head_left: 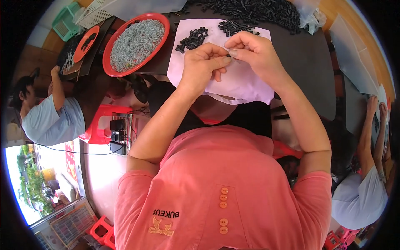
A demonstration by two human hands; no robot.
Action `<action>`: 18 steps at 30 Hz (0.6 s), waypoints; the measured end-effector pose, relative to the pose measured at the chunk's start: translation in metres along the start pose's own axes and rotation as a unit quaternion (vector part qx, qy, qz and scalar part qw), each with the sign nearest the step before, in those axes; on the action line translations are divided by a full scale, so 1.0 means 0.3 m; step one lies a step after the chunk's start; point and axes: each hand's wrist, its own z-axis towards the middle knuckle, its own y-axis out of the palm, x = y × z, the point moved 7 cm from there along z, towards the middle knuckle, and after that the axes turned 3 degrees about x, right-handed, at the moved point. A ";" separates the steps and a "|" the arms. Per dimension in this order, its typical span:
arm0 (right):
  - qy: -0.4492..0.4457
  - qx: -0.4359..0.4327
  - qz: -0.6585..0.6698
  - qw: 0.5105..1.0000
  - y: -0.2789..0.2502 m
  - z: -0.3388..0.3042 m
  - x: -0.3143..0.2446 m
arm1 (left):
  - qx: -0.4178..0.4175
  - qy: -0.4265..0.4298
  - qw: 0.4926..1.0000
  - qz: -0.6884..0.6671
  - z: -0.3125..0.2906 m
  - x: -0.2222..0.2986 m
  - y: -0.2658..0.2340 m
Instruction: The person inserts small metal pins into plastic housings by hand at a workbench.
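Note:
Over a pale pink cloth [233, 85] on the dark table, my left hand [204, 64] and my right hand [253, 52] meet fingertip to fingertip. Both pinch at a tiny dark piece [228, 55], mostly covered by the fingers, so its kind cannot be made out. Just beyond my left hand lies a small pile of short black tubular parts [192, 39]. A second pile of black parts [235, 27] sits behind my right hand, partly hidden by it.
A red round tray [166, 31] full of small clear-grey pieces stands to the left. Along the table's far edge spreads a large heap of black parts [266, 12]. Clear plastic bags [312, 21] lie beside it. Co-workers sit at left [56, 118] and right [360, 200].

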 end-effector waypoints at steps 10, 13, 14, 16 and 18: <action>-0.018 -0.113 -0.061 0.992 0.033 0.058 -0.053 | 0.016 0.000 1.000 0.007 -0.005 -0.007 -0.005; 0.017 -0.116 0.001 0.993 0.031 0.073 -0.039 | 0.026 0.005 1.000 0.013 -0.010 -0.005 -0.005; 0.045 -0.112 0.018 0.993 0.028 0.075 -0.022 | 0.026 0.005 1.000 0.013 -0.012 -0.004 -0.004; 0.072 -0.109 0.034 0.991 0.025 0.073 -0.002 | 0.032 0.003 0.999 0.001 -0.015 -0.004 -0.003; 0.045 -0.119 0.031 0.991 0.029 0.067 -0.010 | 0.032 -0.003 0.999 -0.003 -0.015 -0.006 -0.003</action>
